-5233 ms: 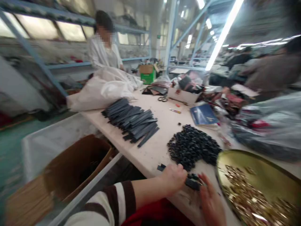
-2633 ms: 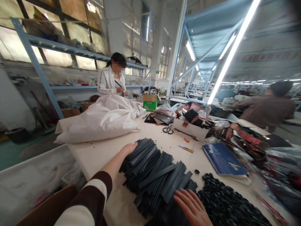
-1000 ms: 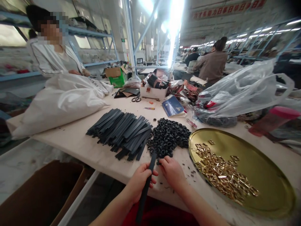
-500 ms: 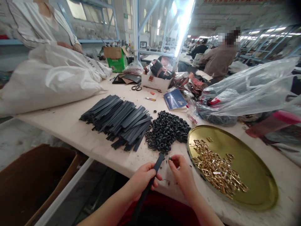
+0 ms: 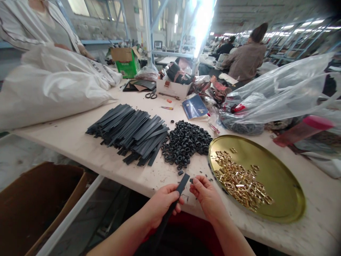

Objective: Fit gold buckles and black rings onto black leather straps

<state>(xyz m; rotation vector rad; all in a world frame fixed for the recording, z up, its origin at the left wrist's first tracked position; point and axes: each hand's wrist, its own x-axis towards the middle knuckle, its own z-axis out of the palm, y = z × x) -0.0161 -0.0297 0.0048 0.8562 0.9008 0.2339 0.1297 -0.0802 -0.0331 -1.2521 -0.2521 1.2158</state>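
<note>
My left hand is closed round a long black strap that runs from the table's front edge down toward my lap. My right hand pinches a small black loop right beside the strap's upper tip. Just beyond my hands lies a heap of black loops, and left of it a pile of black straps. A round gold tray with several gold buckles sits to the right of my hands.
A big white sack lies at the table's far left, with a person in white behind it. Clear plastic bags, a blue booklet, scissors and a white box crowd the back. A brown cardboard box stands below left.
My left hand took a strap from the pile and brought it to the front edge. My right hand picked a loop from the heap and now holds it at the strap's tip.
</note>
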